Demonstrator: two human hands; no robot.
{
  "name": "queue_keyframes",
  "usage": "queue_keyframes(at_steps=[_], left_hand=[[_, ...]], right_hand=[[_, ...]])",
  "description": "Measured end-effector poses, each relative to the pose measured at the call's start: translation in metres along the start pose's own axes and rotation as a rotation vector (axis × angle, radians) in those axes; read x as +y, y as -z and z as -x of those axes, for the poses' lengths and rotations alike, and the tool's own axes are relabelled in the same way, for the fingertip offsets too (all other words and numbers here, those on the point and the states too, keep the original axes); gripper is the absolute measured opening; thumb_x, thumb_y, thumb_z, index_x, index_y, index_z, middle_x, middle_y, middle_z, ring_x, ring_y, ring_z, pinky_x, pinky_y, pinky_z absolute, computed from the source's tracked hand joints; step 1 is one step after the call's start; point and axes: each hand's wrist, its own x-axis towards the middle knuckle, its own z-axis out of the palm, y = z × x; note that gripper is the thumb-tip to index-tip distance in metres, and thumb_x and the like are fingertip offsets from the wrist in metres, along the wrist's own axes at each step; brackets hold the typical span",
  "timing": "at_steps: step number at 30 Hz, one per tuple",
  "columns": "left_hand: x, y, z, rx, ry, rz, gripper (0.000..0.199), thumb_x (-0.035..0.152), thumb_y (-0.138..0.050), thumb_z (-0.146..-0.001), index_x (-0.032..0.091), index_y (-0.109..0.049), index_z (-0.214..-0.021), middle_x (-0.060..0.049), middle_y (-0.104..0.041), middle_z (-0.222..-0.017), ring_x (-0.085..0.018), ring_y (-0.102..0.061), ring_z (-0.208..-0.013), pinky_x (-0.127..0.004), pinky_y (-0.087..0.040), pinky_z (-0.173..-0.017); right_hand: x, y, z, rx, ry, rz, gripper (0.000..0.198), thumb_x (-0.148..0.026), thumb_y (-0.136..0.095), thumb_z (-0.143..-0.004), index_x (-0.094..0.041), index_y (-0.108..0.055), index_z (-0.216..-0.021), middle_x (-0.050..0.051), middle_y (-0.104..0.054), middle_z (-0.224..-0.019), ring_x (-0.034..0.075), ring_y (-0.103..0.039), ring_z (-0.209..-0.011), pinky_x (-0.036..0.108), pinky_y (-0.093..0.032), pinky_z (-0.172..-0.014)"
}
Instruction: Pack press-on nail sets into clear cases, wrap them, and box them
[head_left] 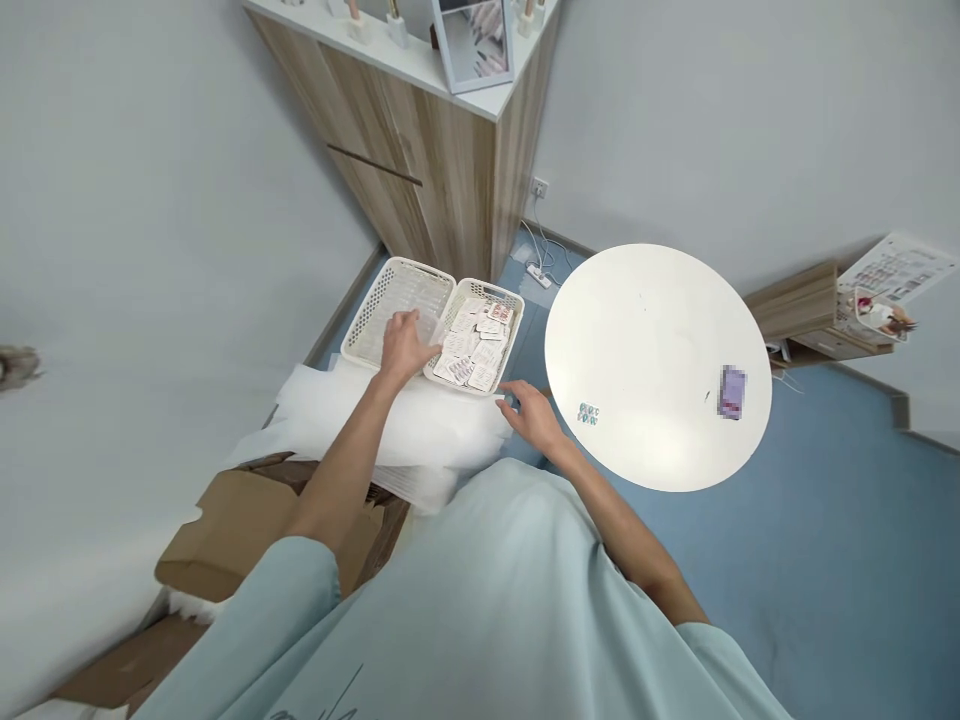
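Two white plastic baskets stood side by side beyond the person: a left basket (363,325) with clear, flat contents (412,290), and a right basket (511,338) with a loose pile of small printed cards (469,340).

Left hand (405,345) over the left basket, thumb stretched out to the near rim of the right one. Grip apart, thumb well off from the fingers; could not tell whether the fingertips met the clear contents. Right hand (531,412) just beside the near right corner of the right basket. Grip apart too, thumb and forefinger parted, nothing seen between them.

White sheeting (420,430) lay on the near side of the baskets, a brown carton (217,530) below it to the left. To the right, a round white bench (652,330) carried a small teal-patterned card (588,414) by its left edge and a purple item (732,392), blurred out, near its right. Wood-grain cabinet (450,170) behind the baskets; power strip (538,275) on the blue floor alongside.
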Motion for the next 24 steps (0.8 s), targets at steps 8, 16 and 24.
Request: queue_keyframes(at_steps=[8,16,24], left_hand=[[0.161,-0.042,0.093,-0.328,-0.300,0.636,0.074,0.044,-0.089,-0.073,0.025,-0.062,-0.140,-0.010,-0.060,-0.140,-0.029,-0.065,-0.127,-0.044,-0.056,-0.111],[0.284,-0.107,0.147,-0.608,-0.278,0.815,0.071,0.046,-0.090,-0.075,0.026,-0.066,-0.140,-0.010,-0.059,-0.141,-0.030,-0.063,-0.131,-0.050,-0.050,-0.121],[0.352,-0.181,0.177,-0.853,-0.136,0.816,0.068,0.039,-0.095,-0.069,0.027,-0.073,-0.133,-0.009,-0.062,-0.140,-0.032,-0.062,-0.132,-0.056,-0.046,-0.123]], right_hand=[[0.049,0.077,0.023,0.056,-0.064,-0.584,0.068,-0.054,-0.085,-0.082,-0.029,-0.064,-0.142,0.009,-0.069,-0.141,0.028,-0.069,-0.124,0.044,-0.059,-0.104],[0.128,0.168,0.107,0.043,-0.106,-0.699,0.083,-0.048,-0.094,-0.073,-0.034,-0.061,-0.148,0.009,-0.061,-0.146,0.031,-0.063,-0.132,0.048,-0.057,-0.109],[0.199,0.209,0.178,0.060,-0.253,-0.791,0.076,-0.044,-0.096,-0.069,-0.034,-0.063,-0.136,0.007,-0.061,-0.147,0.031,-0.063,-0.134,0.048,-0.057,-0.107]])
